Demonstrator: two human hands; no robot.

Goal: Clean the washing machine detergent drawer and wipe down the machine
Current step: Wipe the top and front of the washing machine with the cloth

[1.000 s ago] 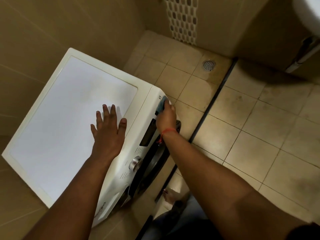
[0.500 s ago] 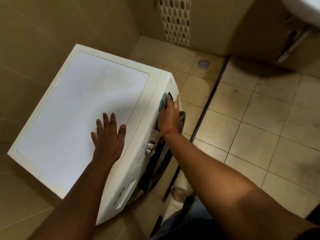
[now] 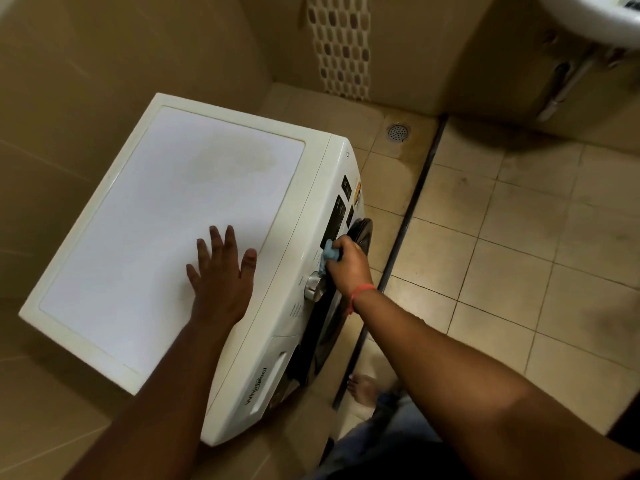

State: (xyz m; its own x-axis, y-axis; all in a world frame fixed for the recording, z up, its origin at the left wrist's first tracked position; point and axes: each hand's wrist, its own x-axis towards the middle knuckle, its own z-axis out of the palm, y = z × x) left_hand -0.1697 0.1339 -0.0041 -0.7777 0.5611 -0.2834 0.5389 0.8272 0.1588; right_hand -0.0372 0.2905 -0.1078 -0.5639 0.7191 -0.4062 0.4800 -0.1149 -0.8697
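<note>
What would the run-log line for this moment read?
stage: wiping control panel | right hand: grips blue cloth beside dial | left hand: flat on washing machine top | detergent drawer: closed

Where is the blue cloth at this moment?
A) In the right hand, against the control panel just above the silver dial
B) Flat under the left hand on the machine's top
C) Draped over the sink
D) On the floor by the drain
A: the right hand grips the blue cloth on the control panel, just above the silver dial.
</note>
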